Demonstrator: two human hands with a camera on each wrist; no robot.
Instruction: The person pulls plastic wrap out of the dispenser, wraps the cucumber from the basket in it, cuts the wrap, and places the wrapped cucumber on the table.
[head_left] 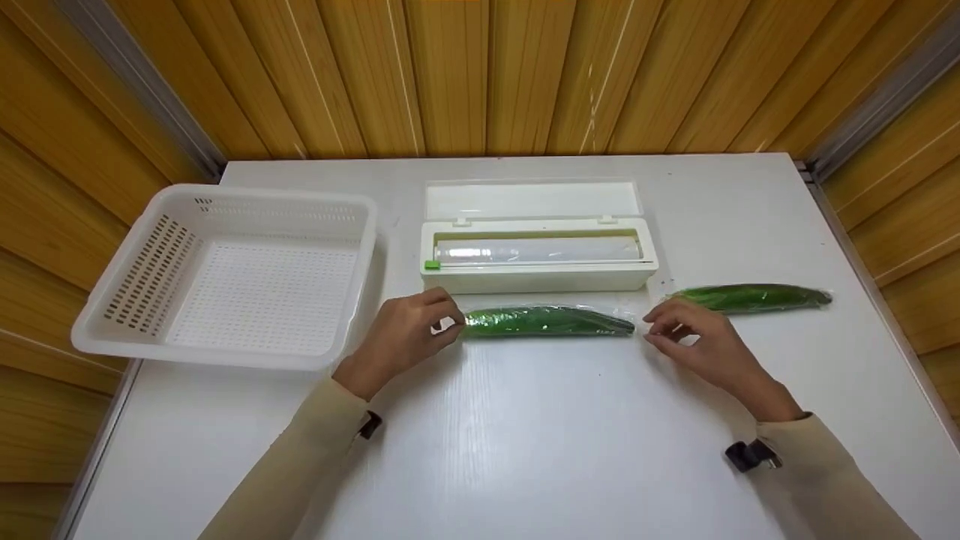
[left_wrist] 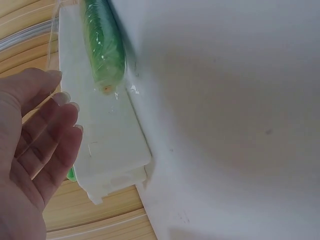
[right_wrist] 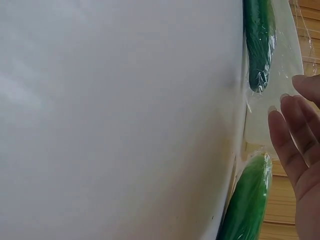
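A green cucumber (head_left: 544, 321) in clear plastic wrap lies crosswise on the table, between both hands. My left hand (head_left: 416, 324) is at its left end, fingers bent loosely and fingertips right at the wrap. In the left wrist view a gap shows between thumb and fingers, with a clear film edge running toward the thumb. Just off the cucumber's darker right end is my right hand (head_left: 694, 337), its thumb and fingers apart. A second wrapped cucumber (head_left: 757, 297) lies beyond the right hand, its left end partly hidden by that hand.
Behind the near cucumber stands a white cling film dispenser (head_left: 536, 281), lid raised, with a film roll (head_left: 536, 250) inside and a green slider (head_left: 432, 265). To the left is a white perforated plastic basket (head_left: 352, 300). Wood-patterned panels (head_left: 450, 75) enclose the white table (head_left: 525, 450).
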